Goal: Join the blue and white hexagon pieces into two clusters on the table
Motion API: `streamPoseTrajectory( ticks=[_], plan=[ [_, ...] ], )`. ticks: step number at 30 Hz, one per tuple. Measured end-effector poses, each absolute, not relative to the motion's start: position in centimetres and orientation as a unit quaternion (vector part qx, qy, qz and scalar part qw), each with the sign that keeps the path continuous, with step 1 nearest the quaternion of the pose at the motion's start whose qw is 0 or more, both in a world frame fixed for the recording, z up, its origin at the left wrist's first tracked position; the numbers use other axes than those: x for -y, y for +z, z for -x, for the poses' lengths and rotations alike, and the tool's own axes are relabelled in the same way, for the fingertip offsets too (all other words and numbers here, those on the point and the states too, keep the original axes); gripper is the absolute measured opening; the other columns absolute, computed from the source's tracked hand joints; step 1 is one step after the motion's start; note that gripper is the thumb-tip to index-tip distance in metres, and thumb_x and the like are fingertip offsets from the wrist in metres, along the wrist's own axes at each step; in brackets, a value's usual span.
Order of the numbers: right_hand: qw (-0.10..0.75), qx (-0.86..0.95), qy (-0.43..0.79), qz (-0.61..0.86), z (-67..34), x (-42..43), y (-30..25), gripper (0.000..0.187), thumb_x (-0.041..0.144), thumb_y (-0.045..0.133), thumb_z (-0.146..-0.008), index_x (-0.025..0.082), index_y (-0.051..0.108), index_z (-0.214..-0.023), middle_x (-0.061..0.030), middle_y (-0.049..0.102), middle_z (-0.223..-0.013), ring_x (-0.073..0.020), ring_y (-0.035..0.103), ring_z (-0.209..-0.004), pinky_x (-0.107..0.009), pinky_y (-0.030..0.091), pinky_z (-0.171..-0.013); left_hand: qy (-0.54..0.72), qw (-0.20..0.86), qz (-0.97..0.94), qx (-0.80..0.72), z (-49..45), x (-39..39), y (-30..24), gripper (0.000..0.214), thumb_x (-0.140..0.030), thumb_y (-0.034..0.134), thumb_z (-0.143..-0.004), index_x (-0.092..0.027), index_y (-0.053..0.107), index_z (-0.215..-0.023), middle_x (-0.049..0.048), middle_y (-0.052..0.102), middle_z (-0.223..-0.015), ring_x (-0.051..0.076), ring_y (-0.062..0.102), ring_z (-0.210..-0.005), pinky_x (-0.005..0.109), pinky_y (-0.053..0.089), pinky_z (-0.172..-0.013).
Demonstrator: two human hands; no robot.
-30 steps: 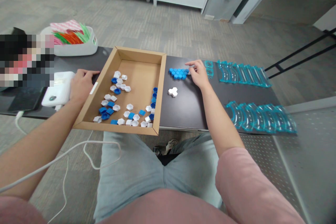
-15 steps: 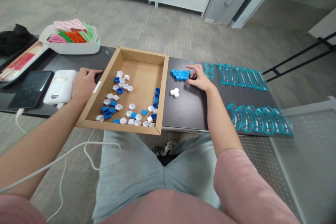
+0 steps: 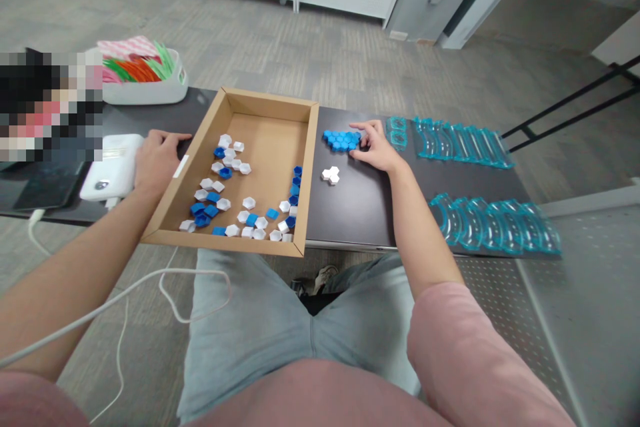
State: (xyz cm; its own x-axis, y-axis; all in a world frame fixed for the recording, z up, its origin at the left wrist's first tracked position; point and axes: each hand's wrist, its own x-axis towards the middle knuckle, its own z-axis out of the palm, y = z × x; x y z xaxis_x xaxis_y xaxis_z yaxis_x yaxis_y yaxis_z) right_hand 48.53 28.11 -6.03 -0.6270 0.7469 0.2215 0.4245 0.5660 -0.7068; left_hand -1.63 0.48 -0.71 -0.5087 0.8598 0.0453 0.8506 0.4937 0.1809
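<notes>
My right hand [image 3: 376, 147] is at the right end of a flat cluster of blue hexagonal pieces [image 3: 342, 140] on the dark table. Its thumb and index finger are spread, the thumb by the near edge and the index by the far edge; the other fingers curl toward the cluster's end. Nearer to me lie three white hexagonal pieces [image 3: 331, 175], side by side. My left hand [image 3: 159, 159] rests on the table with fingers extended, between a white power bank [image 3: 113, 167] and the left wall of a cardboard tray [image 3: 269, 130]. Loose white and blue hexagonal pieces [image 3: 229, 163] lie inside the tray.
Clear teal plastic pieces form two rows on the right, a far row [image 3: 463, 141] and a near row [image 3: 495, 223], with a smaller stack [image 3: 397, 133] beside my right hand. A white basket [image 3: 145, 92] of colourful strips stands back left. White cables [image 3: 150, 275] hang in front.
The view has shifted very slightly. Both hands and the hexagonal pieces keep their places.
</notes>
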Motion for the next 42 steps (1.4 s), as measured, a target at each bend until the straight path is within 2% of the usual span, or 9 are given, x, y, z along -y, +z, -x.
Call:
streamPoseTrajectory(
  ticks=[7,14,23,29,33,38,42],
  plan=[
    [0.258,0.851,0.297,0.348,-48.4,-28.0,-6.2,0.083,0.039,0.091,-0.085,0.03,0.067,-0.164,-0.0119,0.051,-0.151,-0.0227,0.067,-0.097,-0.059,0.069,-0.114,0.098,0.024,-0.499,-0.86,2.1,-0.6,-0.8,0.072,-0.049,0.051,-0.109,-0.014,0.071,-0.169,0.0233,0.064,-0.155,0.042,0.061,-0.145,0.054,0.05,-0.128],
    [0.26,0.851,0.29,0.353,-48.2,-27.8,-6.2,0.082,0.041,0.09,-0.085,0.029,0.068,-0.163,-0.0117,0.051,-0.15,-0.0214,0.064,-0.094,-0.058,0.069,-0.114,0.076,0.028,-0.49,-0.868,1.5,-0.5,-0.4,0.076,-0.047,0.041,-0.112,-0.011,0.066,-0.174,0.0253,0.06,-0.161,0.041,0.06,-0.148,0.051,0.048,-0.131],
    [0.257,0.85,0.286,0.361,-48.0,-27.3,-5.6,0.081,0.045,0.091,-0.085,0.029,0.069,-0.161,-0.0119,0.053,-0.148,-0.0234,0.065,-0.096,-0.061,0.067,-0.118,0.077,0.039,-0.497,-0.864,1.3,-0.4,0.2,0.074,-0.048,0.047,-0.111,-0.013,0.066,-0.173,0.024,0.061,-0.16,0.039,0.06,-0.144,0.047,0.047,-0.128],
    [0.261,0.848,0.286,0.362,-47.9,-27.2,-5.5,0.079,0.045,0.092,-0.084,0.029,0.07,-0.159,-0.0117,0.056,-0.147,-0.0243,0.065,-0.097,-0.062,0.067,-0.117,0.06,0.037,-0.494,-0.867,0.9,-0.4,0.3,0.073,-0.044,0.045,-0.112,-0.011,0.064,-0.175,0.0252,0.059,-0.164,0.039,0.058,-0.15,0.045,0.046,-0.129],
    [0.259,0.85,0.282,0.361,-47.9,-27.2,-5.4,0.079,0.046,0.092,-0.085,0.029,0.07,-0.159,-0.0117,0.055,-0.148,-0.0247,0.066,-0.098,-0.062,0.066,-0.117,0.066,0.032,-0.497,-0.865,0.8,-0.3,0.0,0.076,-0.043,0.042,-0.111,-0.01,0.062,-0.176,0.0259,0.059,-0.164,0.038,0.055,-0.151,0.046,0.045,-0.13],
    [0.257,0.853,0.279,0.359,-48.0,-27.2,-5.3,0.079,0.049,0.091,-0.085,0.028,0.07,-0.158,-0.0123,0.054,-0.148,-0.0247,0.066,-0.098,-0.062,0.066,-0.116,0.075,0.035,-0.498,-0.863,1.0,-0.4,0.0,0.075,-0.044,0.049,-0.109,-0.01,0.065,-0.174,0.0257,0.059,-0.162,0.04,0.057,-0.148,0.048,0.046,-0.128],
    [0.261,0.852,0.279,0.358,-48.0,-27.1,-5.3,0.079,0.054,0.091,-0.085,0.03,0.07,-0.158,-0.0116,0.055,-0.148,-0.0239,0.065,-0.095,-0.06,0.067,-0.113,0.071,0.046,-0.501,-0.861,1.1,-0.4,0.2,0.073,-0.045,0.048,-0.111,-0.012,0.065,-0.174,0.0256,0.059,-0.165,0.04,0.057,-0.151,0.047,0.045,-0.128]
  ],
)
